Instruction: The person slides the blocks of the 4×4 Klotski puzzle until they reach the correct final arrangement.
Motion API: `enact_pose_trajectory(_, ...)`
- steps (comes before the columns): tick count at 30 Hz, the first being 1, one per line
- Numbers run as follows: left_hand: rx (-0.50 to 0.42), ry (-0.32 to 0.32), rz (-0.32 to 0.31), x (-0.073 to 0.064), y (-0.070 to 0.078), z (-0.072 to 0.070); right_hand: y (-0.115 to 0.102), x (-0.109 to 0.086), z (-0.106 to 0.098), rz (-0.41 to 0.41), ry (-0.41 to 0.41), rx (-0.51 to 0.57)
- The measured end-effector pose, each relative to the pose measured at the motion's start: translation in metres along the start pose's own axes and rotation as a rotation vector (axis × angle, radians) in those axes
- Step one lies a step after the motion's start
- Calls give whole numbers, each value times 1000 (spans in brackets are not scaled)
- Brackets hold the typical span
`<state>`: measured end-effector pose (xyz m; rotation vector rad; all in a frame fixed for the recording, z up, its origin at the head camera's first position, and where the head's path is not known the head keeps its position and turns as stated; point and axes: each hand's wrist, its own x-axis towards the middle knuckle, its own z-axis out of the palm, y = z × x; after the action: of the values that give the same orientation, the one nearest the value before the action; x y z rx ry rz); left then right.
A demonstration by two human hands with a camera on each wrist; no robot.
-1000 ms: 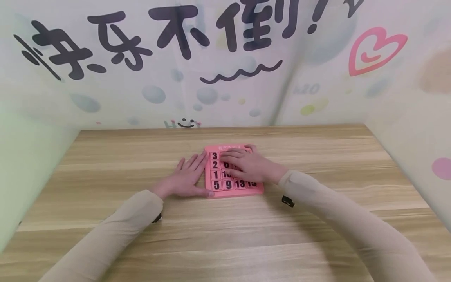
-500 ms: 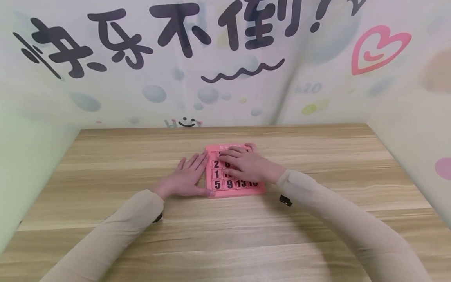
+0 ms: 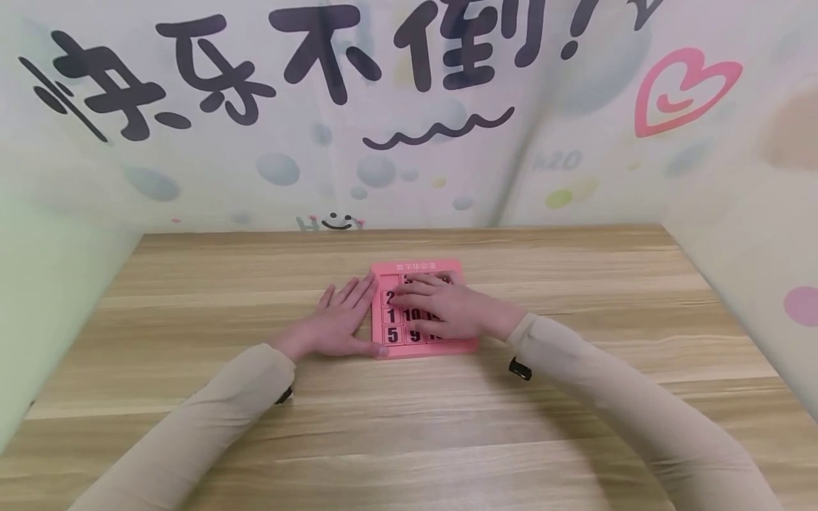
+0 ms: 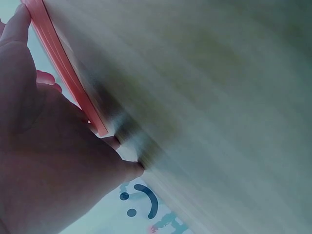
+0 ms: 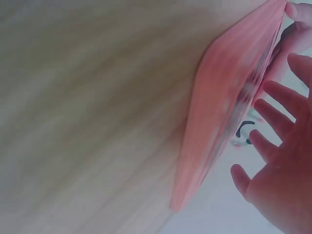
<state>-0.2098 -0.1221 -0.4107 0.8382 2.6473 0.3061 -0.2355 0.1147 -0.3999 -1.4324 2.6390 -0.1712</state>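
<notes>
A pink sliding number puzzle [image 3: 424, 348] lies flat on the table, its black-numbered tiles partly covered. Its top-left cell is vacant, with tiles 2, 1 and 5 below in the left column. My left hand [image 3: 337, 325] rests along the puzzle's left side, fingers straight and thumb at the near-left corner. In the left wrist view the puzzle's edge [image 4: 73, 78] runs beside that hand. My right hand [image 3: 454, 306] is over the tiles with fingers spread, fingertips near tile 2 and the top row. The right wrist view shows its fingers loosely extended above the puzzle [image 5: 200, 112].
The wood-grain table [image 3: 383, 440] spreads around the puzzle. Behind it stands a white wall [image 3: 224, 184] with dark lettering and coloured spots, and pale side walls flank the table.
Tile 3 has slid right out of the top-left cell, which is now vacant. My right hand has shifted slightly nearer and its fingers have lowered over the tiles. My left hand stays put.
</notes>
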Motion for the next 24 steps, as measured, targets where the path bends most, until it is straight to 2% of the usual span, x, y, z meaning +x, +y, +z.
enact_pose_trajectory(7, -7, 7, 3, 0, 0, 0, -3, 4, 0, 25, -12, -28)
enact_pose_trajectory(12, -7, 10, 1, -1, 0, 0, 0, 8, 0, 87, 15, -102)
enact_pose_trajectory(15, -8, 7, 2, -1, 0, 0, 1, 10, 1, 112, 4, -142)
enact_pose_trajectory(19, -7, 4, 2, 1, -1, 1, -1, 7, 3, 81, -20, -115)
enact_pose_trajectory(24, -6, 12, 5, 1, -3, 3, -8, -4, 4, -22, -13, -72)
